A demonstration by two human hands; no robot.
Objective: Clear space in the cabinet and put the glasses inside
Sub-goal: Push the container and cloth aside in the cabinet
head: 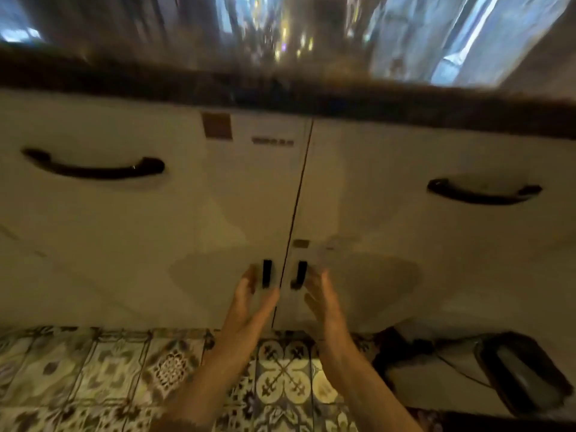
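Note:
A white lower cabinet fills the view, its two doors closed and meeting at a dark seam in the middle. Two small black door handles sit either side of the seam: the left handle and the right handle. My left hand is just below and left of the left handle, fingers apart, holding nothing. My right hand is beside the right handle, fingers spread, also holding nothing. No glasses can be made out; the countertop above is a blur.
Two long black drawer handles, one at the left and one at the right, sit higher on the cabinet front. Patterned floor tiles lie below. A dark object with a cable rests on the floor at right.

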